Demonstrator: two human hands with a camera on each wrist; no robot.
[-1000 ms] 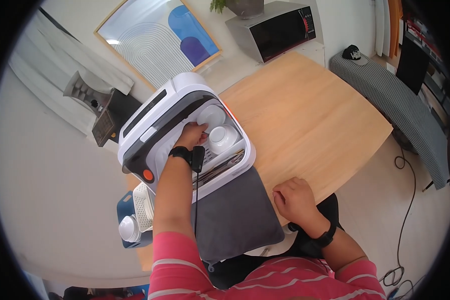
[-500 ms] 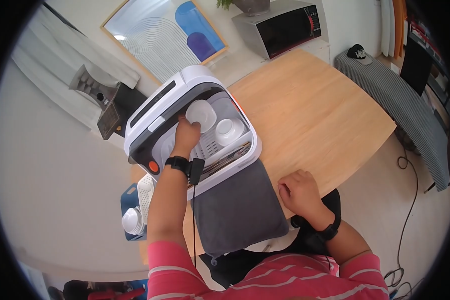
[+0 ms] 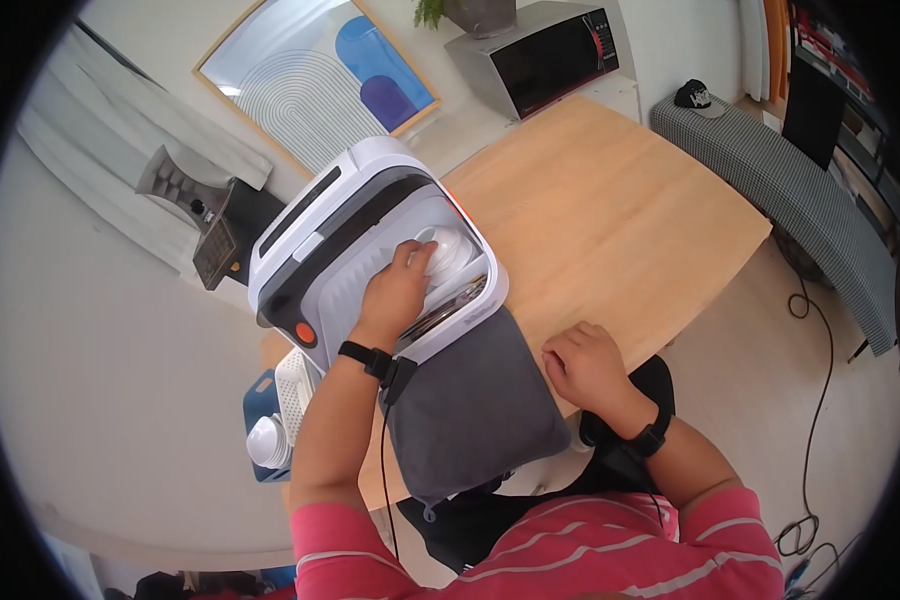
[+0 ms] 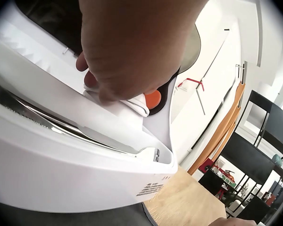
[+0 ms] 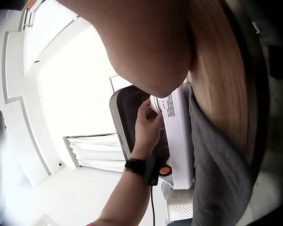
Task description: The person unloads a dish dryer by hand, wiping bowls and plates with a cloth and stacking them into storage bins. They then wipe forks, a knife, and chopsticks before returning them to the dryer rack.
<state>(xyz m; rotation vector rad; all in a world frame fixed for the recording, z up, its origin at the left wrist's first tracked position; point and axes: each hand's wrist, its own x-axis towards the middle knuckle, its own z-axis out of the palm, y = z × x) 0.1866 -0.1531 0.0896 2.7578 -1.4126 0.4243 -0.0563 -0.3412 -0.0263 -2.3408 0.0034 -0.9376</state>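
My left hand (image 3: 395, 295) reaches into a white dish box (image 3: 485, 325) with a raised dark see-through lid. Its fingers and thumb grip the rim of a small white bowl (image 3: 453, 252) at the right end of the box. The bowl sits together with another in a stack, partly hidden by the fingers. In the right wrist view, white rims (image 5: 155, 104) show at the left fingertips. Along the front slot lies metal cutlery (image 4: 104, 136). My right hand (image 3: 585, 365) rests at the table's edge with loosely curled fingers, holding nothing.
A folded grey cloth (image 3: 475, 410) lies before the box. To the left, a blue basket (image 3: 260, 395) holds a white perforated basket (image 3: 292, 390) and stacked white bowls (image 3: 266, 440). The wooden table (image 3: 610, 220) extends right, toward a microwave (image 3: 540, 60).
My left hand has carried the bowl from the back of the box rightward onto the other white bowl. The white rack where it was now shows bare. My right hand stays put.
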